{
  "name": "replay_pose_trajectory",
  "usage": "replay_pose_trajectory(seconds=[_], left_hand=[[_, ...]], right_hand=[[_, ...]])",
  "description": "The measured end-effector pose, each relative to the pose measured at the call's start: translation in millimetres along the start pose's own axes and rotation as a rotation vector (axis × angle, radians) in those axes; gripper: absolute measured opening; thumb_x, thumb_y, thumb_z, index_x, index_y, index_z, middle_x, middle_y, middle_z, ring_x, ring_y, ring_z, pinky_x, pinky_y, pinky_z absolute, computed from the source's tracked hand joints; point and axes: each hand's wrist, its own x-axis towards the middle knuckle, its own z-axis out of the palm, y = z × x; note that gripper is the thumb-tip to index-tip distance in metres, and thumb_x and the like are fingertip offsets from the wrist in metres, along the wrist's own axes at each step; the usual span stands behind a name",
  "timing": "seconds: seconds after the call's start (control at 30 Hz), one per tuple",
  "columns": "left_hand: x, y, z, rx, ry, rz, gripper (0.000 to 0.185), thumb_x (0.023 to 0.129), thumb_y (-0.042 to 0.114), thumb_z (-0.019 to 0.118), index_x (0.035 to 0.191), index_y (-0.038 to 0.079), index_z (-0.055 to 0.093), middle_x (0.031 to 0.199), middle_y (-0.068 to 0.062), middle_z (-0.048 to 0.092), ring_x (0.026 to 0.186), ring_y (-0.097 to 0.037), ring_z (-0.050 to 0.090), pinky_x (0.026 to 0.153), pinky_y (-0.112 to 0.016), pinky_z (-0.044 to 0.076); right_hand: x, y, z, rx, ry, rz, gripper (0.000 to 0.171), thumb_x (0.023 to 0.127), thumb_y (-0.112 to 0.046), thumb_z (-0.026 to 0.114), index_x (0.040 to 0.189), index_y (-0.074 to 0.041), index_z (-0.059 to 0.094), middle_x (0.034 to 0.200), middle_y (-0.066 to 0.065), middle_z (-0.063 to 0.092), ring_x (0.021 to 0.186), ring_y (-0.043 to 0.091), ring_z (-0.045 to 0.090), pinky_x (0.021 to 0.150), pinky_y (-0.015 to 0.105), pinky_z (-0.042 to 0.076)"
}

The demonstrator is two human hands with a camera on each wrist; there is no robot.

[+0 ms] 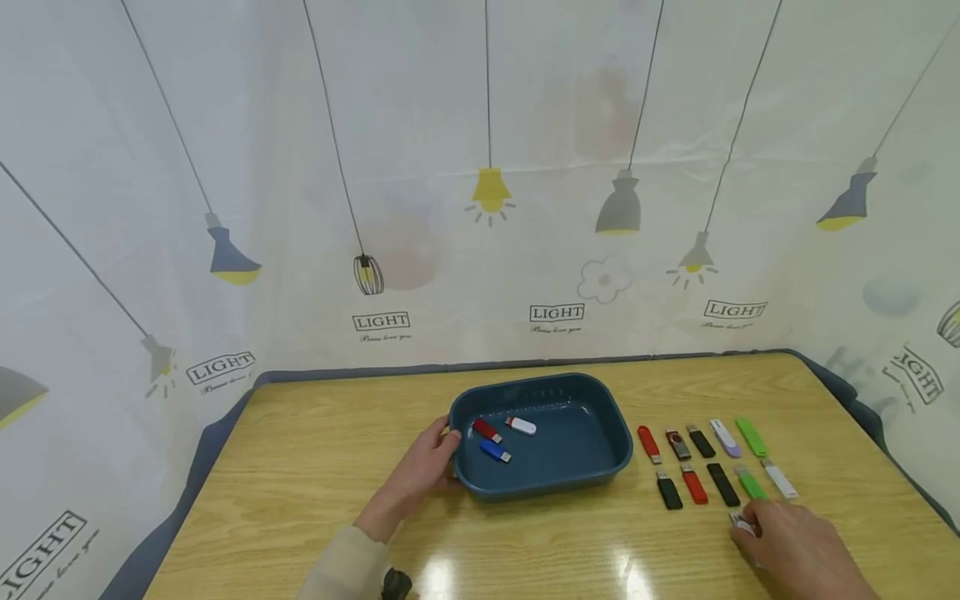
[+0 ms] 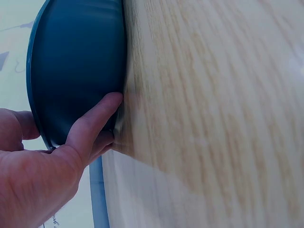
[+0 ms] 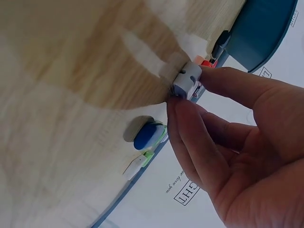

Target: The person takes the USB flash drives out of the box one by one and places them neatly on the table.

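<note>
My left hand [image 1: 422,468] holds the left end of a dark teal plastic basin [image 1: 573,437], thumb over the rim and fingers against the outer wall. Inside the basin lie a red USB stick [image 1: 487,431], a white and red one [image 1: 521,426] and a blue one [image 1: 496,451]. Between thumb and fingertips, my right hand [image 1: 801,540] pinches a silver-white USB stick [image 3: 186,80] at the near side of the rows of sticks. That hand partly covers it in the head view. A blue-ended piece [image 3: 147,136] shows beyond the fingers in the right wrist view.
Right of the basin, several USB sticks lie in two rows, among them a red one [image 1: 648,444], a black one [image 1: 669,492], a green one [image 1: 751,437] and a white one [image 1: 780,479]. A lamp-printed curtain [image 1: 450,208] stands behind the wooden table [image 1: 315,450].
</note>
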Motion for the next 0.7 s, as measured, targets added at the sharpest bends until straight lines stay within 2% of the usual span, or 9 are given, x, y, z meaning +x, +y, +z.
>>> replay_pose_trajectory(seconds=[0.2,0.27,0.43,0.53,0.63,0.7], left_hand=[[-0.2,1.5,-0.8,0.001,0.003,0.0,0.056,0.114,0.02,0.038,0.161,-0.005,0.021,0.157,-0.034,0.035,0.128,-0.046,0.056,0.086,-0.054,0.06],[-0.4,2.0,-0.7,0.002,0.006,-0.002,0.056,0.114,0.02,0.038,0.161,-0.005,0.021,0.157,-0.034,0.036,0.127,-0.045,0.056,0.086,-0.054,0.06],[-0.3,1.4,-0.2,-0.006,0.011,-0.007,0.056,0.113,0.019,0.038,0.161,-0.005,0.022,0.157,-0.034,0.037,0.128,-0.045,0.056,0.086,-0.054,0.06],[0.0,0.7,0.1,-0.011,0.009,-0.008,0.056,0.113,0.019,0.038,0.161,-0.005,0.022,0.157,-0.034,0.036,0.129,-0.046,0.054,0.086,-0.054,0.06],[0.4,0.1,0.1,-0.016,0.008,-0.012,0.056,0.113,0.02,0.039,0.161,-0.004,0.022,0.158,-0.033,0.034,0.132,-0.047,0.052,0.086,-0.054,0.06],[0.8,-0.5,0.1,-0.019,0.009,-0.011,0.056,0.113,0.019,0.039,0.161,-0.004,0.022,0.159,-0.033,0.033,0.133,-0.047,0.051,0.085,-0.054,0.06]], right_hand=[[-0.6,-4.7,-12.9,0.026,-0.019,0.018,0.037,0.095,-0.033,0.073,0.098,0.004,0.069,0.076,0.0,0.061,0.066,0.018,0.054,0.06,0.041,0.05],[-0.9,-9.1,-19.0,0.025,0.004,0.01,0.04,0.095,-0.035,0.073,0.101,0.005,0.069,0.077,0.001,0.06,0.067,0.018,0.053,0.059,0.04,0.049],[-3.1,-27.2,-32.5,-0.005,0.144,-0.066,0.035,0.095,-0.034,0.074,0.104,-0.001,0.071,0.088,0.003,0.066,0.071,0.018,0.059,0.059,0.041,0.053],[-3.4,-42.5,-38.9,-0.017,0.23,-0.133,0.034,0.095,-0.034,0.074,0.109,-0.003,0.072,0.099,0.01,0.069,0.08,0.027,0.065,0.065,0.048,0.057],[-1.9,-61.0,-42.1,-0.012,0.327,-0.235,0.034,0.093,-0.031,0.076,0.113,-0.004,0.073,0.107,0.014,0.069,0.091,0.034,0.067,0.073,0.053,0.058],[-0.5,-74.7,-41.9,-0.008,0.41,-0.316,0.033,0.091,-0.028,0.079,0.112,-0.004,0.073,0.107,0.013,0.068,0.094,0.035,0.066,0.077,0.053,0.059]])
